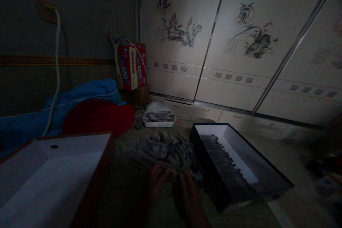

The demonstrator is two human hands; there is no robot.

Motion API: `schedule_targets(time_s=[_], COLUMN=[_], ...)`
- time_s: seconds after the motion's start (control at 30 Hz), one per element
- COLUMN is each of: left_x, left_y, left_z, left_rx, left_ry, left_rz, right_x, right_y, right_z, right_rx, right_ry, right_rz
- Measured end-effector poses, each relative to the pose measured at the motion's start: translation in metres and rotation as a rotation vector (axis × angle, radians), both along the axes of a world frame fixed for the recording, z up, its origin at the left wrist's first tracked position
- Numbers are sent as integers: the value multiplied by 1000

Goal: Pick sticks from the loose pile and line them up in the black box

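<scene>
In dim light my left hand [157, 179] and my right hand [189, 194] meet low in the middle of the head view. Both are closed, fingers bent toward each other. A pale, slim pen-like stick [173, 171] spans the gap, pinched in the left fingers; its right end runs to the right fingertips, where blur and shadow hide the grip. Just beyond lies a loose pile of dark and clear pen-like sticks [167, 148]. To the right, a dark-edged box [249, 158] holds a row of similar sticks side by side.
A brown-edged box lid or tray [66, 164] with a pale inside stands at the left. A white tray [159, 124] of sticks sits behind the pile. Farther back are a red round cushion-like thing [98, 117], blue cloth [88, 91] and a red carton [130, 66].
</scene>
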State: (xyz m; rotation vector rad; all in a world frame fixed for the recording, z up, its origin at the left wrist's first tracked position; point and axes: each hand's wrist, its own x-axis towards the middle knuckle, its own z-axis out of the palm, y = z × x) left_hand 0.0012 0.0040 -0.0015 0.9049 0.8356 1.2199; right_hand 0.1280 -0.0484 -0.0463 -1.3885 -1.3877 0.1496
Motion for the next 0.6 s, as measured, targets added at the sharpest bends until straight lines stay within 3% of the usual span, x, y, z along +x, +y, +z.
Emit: schedule_targets(time_s=[0.17, 0.37, 0.6], left_x=[-1, -1, -1], left_y=[0, -2, 1], left_z=[4, 6, 4], left_rx=[-1, 38, 8], left_ry=[15, 14, 28], left_rz=[-2, -64, -19], right_x=[-5, 7, -1], right_y=[0, 2, 0], right_z=[13, 8, 10], right_rx=[-83, -60, -86], right_ry=[81, 99, 104], right_rz=[90, 51, 76])
